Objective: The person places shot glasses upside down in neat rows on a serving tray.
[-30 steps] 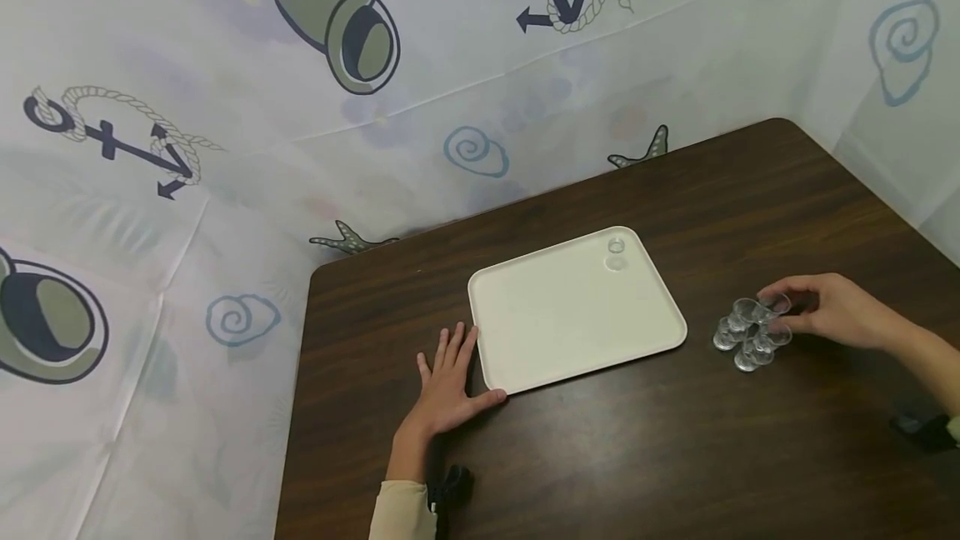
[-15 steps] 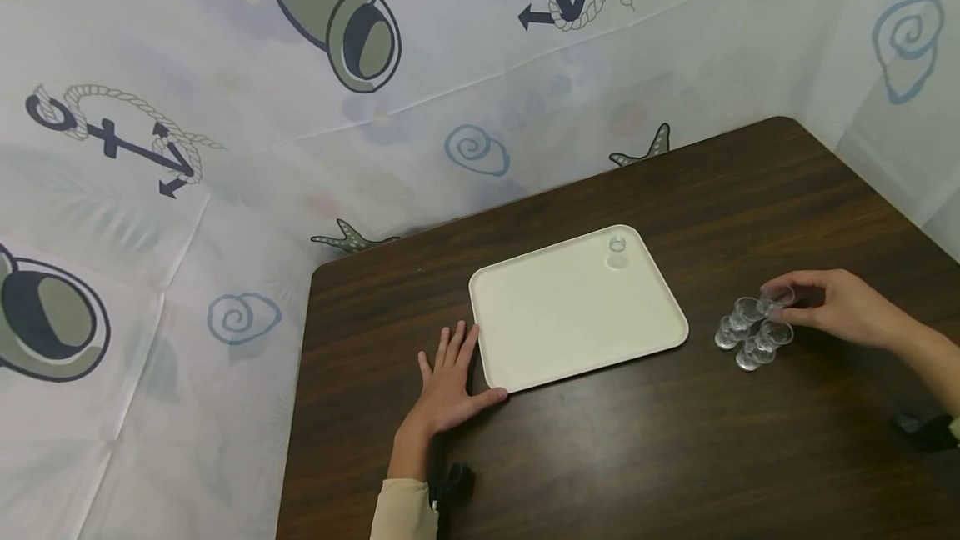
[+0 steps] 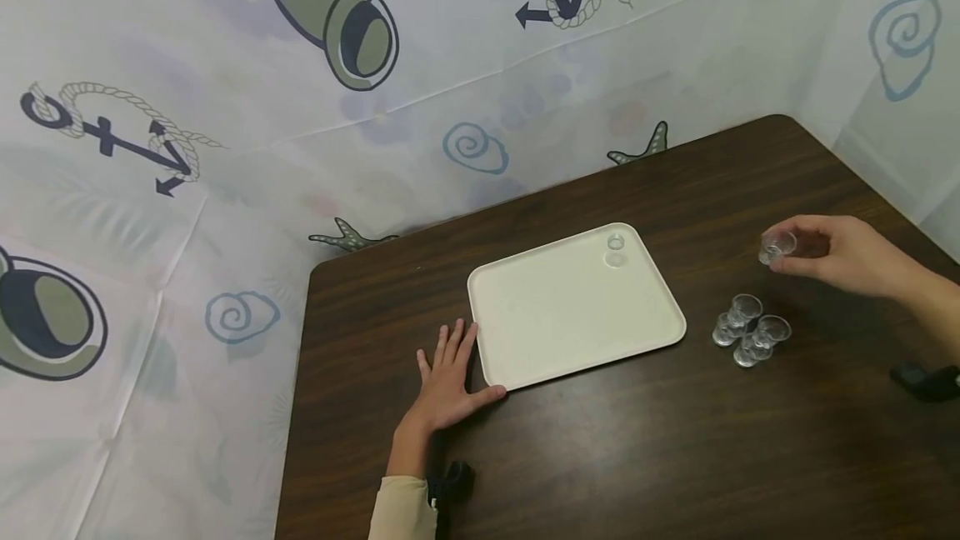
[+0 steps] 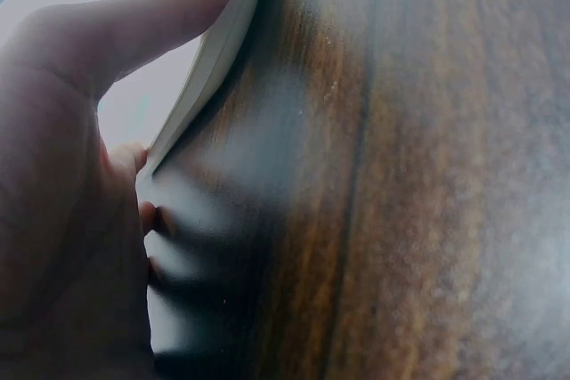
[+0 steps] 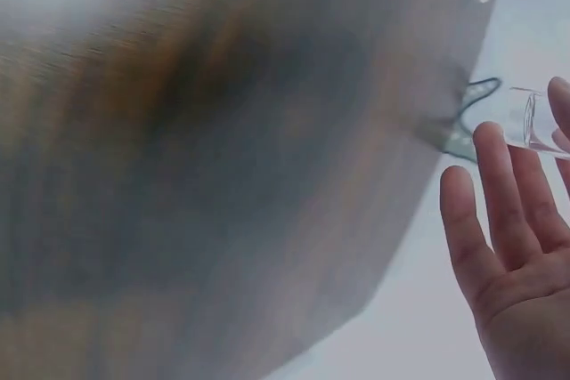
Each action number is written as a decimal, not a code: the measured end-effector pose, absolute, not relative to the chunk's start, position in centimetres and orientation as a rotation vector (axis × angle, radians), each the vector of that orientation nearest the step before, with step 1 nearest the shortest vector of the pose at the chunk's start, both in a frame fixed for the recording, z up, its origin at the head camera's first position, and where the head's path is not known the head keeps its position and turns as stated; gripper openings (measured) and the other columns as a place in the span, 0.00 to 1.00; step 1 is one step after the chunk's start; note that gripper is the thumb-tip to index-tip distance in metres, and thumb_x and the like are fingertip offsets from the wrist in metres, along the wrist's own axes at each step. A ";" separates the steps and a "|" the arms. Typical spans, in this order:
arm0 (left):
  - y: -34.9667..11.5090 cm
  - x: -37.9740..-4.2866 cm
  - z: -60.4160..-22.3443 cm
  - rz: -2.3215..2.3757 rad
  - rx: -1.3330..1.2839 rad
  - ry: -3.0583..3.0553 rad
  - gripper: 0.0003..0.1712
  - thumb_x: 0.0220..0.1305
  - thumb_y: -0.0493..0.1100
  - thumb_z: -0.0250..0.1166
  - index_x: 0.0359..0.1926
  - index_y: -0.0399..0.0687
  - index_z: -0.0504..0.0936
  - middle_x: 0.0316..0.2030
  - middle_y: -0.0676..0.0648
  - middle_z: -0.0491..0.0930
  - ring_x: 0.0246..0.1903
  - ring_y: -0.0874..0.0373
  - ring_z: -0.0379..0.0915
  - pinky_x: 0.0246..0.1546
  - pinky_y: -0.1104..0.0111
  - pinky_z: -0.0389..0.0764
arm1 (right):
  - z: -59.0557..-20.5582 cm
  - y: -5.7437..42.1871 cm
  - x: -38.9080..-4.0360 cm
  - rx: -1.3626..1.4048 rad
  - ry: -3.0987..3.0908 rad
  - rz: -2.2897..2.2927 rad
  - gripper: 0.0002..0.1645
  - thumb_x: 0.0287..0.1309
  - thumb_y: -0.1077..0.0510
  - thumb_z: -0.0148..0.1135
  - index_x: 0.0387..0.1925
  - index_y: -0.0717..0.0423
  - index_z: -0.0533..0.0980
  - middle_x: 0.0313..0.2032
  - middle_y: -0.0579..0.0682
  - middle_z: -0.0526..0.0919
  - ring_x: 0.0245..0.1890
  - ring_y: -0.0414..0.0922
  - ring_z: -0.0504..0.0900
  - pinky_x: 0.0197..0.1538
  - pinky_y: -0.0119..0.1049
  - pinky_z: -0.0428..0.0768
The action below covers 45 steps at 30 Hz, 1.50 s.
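My right hand (image 3: 851,257) pinches a small clear shot glass (image 3: 777,248) between thumb and fingers, raised off the table at the right. In the right wrist view the same shot glass (image 5: 537,122) shows partly, by the fingertips. Just below the hand, several more shot glasses (image 3: 756,346) stand close together on the table. A white rectangular tray (image 3: 570,315) lies left of them, with one shot glass (image 3: 616,242) in its far right corner. My left hand (image 3: 444,390) lies spread at the tray's near left corner, its thumb touching the rim (image 4: 209,68).
The dark wood table (image 3: 645,448) ends at the back against a printed cloth (image 3: 420,173) with shells and anchors. Another cloth side (image 3: 900,157) runs along the right edge. Black wrist gear (image 3: 453,486) sits at the left wrist.
My right hand has lifted one shot glass out of the group and moved it up and toward the back of the table. The left hand and tray have stayed in place.
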<state>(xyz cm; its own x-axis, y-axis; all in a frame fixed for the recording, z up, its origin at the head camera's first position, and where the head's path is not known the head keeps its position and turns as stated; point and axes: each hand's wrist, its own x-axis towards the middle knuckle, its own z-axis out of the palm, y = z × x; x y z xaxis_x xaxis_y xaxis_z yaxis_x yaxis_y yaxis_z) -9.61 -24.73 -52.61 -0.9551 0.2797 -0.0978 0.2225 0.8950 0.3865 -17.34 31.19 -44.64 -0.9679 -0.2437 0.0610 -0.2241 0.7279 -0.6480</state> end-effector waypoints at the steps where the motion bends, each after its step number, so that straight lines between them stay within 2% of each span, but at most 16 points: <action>1: -24.7 -9.6 -52.6 0.568 0.386 2.910 0.61 0.51 0.77 0.58 0.76 0.61 0.41 0.76 0.47 0.38 0.74 0.43 0.28 0.59 0.30 0.29 | -44.2 30.9 -17.6 -0.416 2.902 -1.067 0.23 0.49 0.60 0.73 0.48 0.59 0.78 0.40 0.55 0.83 0.32 0.23 0.74 0.29 0.25 0.76; 7: -24.8 -9.5 -52.4 0.549 0.361 2.897 0.61 0.50 0.78 0.57 0.76 0.63 0.39 0.76 0.49 0.37 0.74 0.46 0.26 0.60 0.31 0.29 | -41.9 28.7 -19.0 -0.536 2.929 -0.955 0.23 0.50 0.56 0.73 0.49 0.55 0.79 0.38 0.49 0.83 0.32 0.31 0.78 0.30 0.29 0.77; 12: -24.9 -9.7 -52.5 0.537 0.348 2.901 0.61 0.51 0.77 0.58 0.76 0.63 0.39 0.76 0.49 0.37 0.74 0.46 0.26 0.60 0.31 0.30 | -40.5 26.0 -20.0 -0.708 2.921 -0.800 0.20 0.51 0.57 0.72 0.48 0.52 0.81 0.39 0.44 0.79 0.33 0.40 0.74 0.32 0.35 0.73; 19: -24.8 -9.6 -52.5 0.509 0.327 2.897 0.61 0.49 0.80 0.56 0.76 0.64 0.38 0.76 0.50 0.36 0.74 0.47 0.27 0.61 0.31 0.31 | -39.9 21.7 -20.9 -0.958 2.911 -0.510 0.17 0.49 0.61 0.70 0.44 0.50 0.83 0.39 0.45 0.76 0.33 0.41 0.76 0.36 0.39 0.75; 29: -24.6 -9.7 -52.4 0.517 0.325 2.904 0.61 0.50 0.79 0.57 0.76 0.65 0.39 0.76 0.49 0.37 0.74 0.47 0.27 0.61 0.32 0.30 | -41.3 18.2 -21.9 -1.264 2.949 -0.112 0.15 0.43 0.69 0.69 0.34 0.50 0.81 0.29 0.46 0.69 0.25 0.43 0.67 0.24 0.36 0.70; 37: -24.4 -9.6 -52.2 0.526 0.331 2.897 0.61 0.50 0.78 0.58 0.76 0.64 0.39 0.76 0.49 0.37 0.74 0.46 0.27 0.62 0.32 0.30 | -43.5 16.6 -22.0 -1.439 2.947 0.104 0.15 0.43 0.73 0.69 0.33 0.55 0.78 0.30 0.51 0.74 0.29 0.48 0.72 0.29 0.39 0.72; 45: -24.5 -9.6 -52.4 0.544 0.355 2.906 0.61 0.50 0.77 0.59 0.76 0.63 0.40 0.76 0.48 0.37 0.74 0.44 0.27 0.60 0.30 0.30 | -44.5 15.4 -22.3 -1.486 2.949 0.258 0.16 0.40 0.71 0.73 0.33 0.56 0.79 0.34 0.53 0.75 0.34 0.50 0.74 0.34 0.40 0.75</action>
<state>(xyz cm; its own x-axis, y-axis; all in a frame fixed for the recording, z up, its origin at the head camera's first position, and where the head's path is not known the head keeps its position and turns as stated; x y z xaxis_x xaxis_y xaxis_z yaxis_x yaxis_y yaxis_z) -9.58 -24.48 -52.43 -0.9584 0.2609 -0.1156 0.2015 0.9055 0.3734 -22.28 15.35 -44.46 -0.5857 -0.8064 0.0818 -0.7800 0.5882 0.2137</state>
